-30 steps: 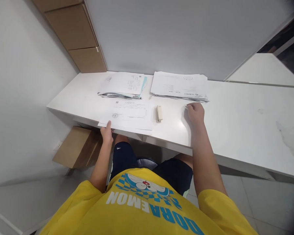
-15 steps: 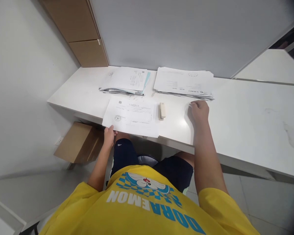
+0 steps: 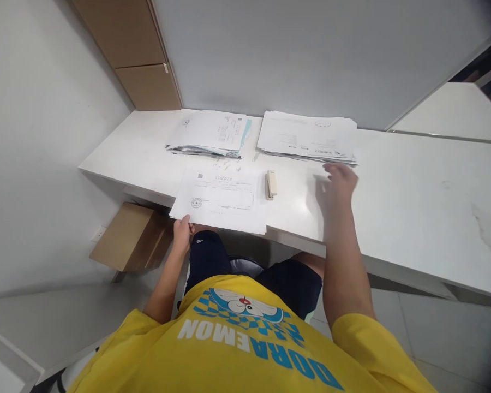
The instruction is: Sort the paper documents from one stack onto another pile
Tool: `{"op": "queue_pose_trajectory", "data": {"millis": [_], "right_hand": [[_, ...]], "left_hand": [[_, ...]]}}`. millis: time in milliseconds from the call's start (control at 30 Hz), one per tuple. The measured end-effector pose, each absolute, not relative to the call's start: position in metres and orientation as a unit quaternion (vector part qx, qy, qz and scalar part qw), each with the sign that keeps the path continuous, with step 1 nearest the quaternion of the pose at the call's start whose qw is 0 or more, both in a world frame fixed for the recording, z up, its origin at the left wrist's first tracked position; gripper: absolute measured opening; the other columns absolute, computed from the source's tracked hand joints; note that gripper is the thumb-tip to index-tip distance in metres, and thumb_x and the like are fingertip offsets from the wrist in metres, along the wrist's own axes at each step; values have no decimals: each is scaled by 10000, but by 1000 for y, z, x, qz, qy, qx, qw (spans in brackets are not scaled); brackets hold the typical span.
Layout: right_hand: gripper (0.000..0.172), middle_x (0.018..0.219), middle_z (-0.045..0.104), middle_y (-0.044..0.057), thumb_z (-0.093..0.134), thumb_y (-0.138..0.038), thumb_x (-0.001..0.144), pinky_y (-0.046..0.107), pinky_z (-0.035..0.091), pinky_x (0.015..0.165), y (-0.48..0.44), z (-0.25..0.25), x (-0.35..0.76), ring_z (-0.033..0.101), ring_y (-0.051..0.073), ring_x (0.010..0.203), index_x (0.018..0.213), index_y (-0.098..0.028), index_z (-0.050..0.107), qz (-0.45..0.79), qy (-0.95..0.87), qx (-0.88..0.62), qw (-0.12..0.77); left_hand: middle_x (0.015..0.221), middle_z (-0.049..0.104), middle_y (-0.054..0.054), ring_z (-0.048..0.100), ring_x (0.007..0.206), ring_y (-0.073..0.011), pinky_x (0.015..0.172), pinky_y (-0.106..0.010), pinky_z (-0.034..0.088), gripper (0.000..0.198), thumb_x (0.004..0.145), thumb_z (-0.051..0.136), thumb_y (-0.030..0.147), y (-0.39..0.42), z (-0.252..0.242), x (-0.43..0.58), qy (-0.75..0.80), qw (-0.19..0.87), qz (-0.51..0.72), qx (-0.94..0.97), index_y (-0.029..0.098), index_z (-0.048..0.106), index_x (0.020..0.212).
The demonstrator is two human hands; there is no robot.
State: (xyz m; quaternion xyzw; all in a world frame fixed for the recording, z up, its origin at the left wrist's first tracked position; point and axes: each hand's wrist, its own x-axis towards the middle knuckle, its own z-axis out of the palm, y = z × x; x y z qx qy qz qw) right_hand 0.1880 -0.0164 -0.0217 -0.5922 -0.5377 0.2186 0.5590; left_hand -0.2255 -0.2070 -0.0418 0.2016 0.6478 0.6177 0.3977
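Observation:
My left hand (image 3: 183, 232) pinches the near left corner of a printed paper sheet (image 3: 225, 199) with a round stamp. This sheet lies at the desk's front edge and sticks out a little over it. Just right of it lies a cream stapler (image 3: 271, 184), touched by neither hand. My right hand (image 3: 341, 180) is above the desk, close to the near right corner of the right paper stack (image 3: 306, 134). Its fingers are loosely apart and slightly blurred, with nothing visible in them. Another paper stack (image 3: 213, 131), with a light blue sheet showing, sits behind the printed sheet.
The white desk (image 3: 413, 207) runs along a grey panel (image 3: 286, 54). Cardboard boxes (image 3: 147, 87) stand at its back left, and another cardboard box (image 3: 125, 234) is below on the left. A dark round seat (image 3: 245, 266) shows between my legs.
My right hand has moved slightly right and toward the right stack, its fingers loosening. My left hand and the near edge of the printed sheet have shifted slightly toward me.

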Motion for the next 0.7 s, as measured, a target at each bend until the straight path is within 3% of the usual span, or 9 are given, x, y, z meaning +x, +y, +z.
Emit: {"op": "queue_pose_trajectory", "data": {"millis": [67,100,133,200,267,300,433,533,700], "right_hand": [[341,919,621,62,340,-487,932,392,501,781,-61,-11,177,645,250,963,966,-289,616,275,-457,-508,677],[329,830,604,43,371,-512,934,371,501,727,-89,-10,171,650,236,862,919,-297,620,325,-454,-474,681],[339,711,572,26,412,-538,932,354,492,660,-118,-13,163,624,216,717,857,-291,630,403,-472,-462,634],[410,546,518,1,503,-621,907,327,429,509,-173,-29,146,510,176,484,825,-257,675,606,-513,-437,422],[452,571,584,12,639,-666,829,311,407,464,-213,-50,127,498,156,446,885,-223,713,718,-501,-419,242],[484,622,626,23,682,-683,791,304,422,473,-226,-60,118,528,154,469,924,-220,720,735,-475,-427,229],[564,915,730,64,699,-749,735,356,554,712,-241,-78,94,690,223,799,1026,-265,712,727,-376,-455,352],[509,993,737,55,732,-716,722,406,537,897,-232,-76,88,675,264,980,992,-285,703,693,-383,-465,396],[485,791,679,1,779,-629,684,386,522,834,-218,-72,87,639,238,854,1018,-297,661,639,-409,-498,420]], "left_hand": [[449,346,85,360,365,-55,376,-184,245,334,754,633,306,-213,-42,-232,649,387,623,203,223,373,562],[444,328,88,345,363,-52,374,-184,237,342,745,632,305,-216,-43,-235,652,383,622,203,226,359,555],[444,320,90,337,364,-51,373,-183,234,342,736,632,304,-219,-44,-238,655,381,620,203,227,352,555],[454,309,96,323,373,-48,374,-182,235,325,719,633,302,-226,-46,-243,654,386,618,202,228,354,569],[471,284,104,298,382,-43,379,-180,239,313,710,630,299,-231,-49,-244,644,401,622,194,230,350,588],[478,271,107,286,386,-42,383,-181,243,312,710,628,296,-233,-51,-243,639,409,623,191,232,345,597],[510,327,99,298,408,-56,392,-195,254,233,712,644,270,-246,-63,-237,643,418,606,213,227,418,677],[550,425,84,350,419,-79,406,-225,297,184,698,680,253,-262,-77,-239,669,424,560,244,221,521,785],[541,497,46,487,477,-143,558,-306,485,227,676,782,300,-296,-95,-257,696,447,475,300,224,570,710]]}}
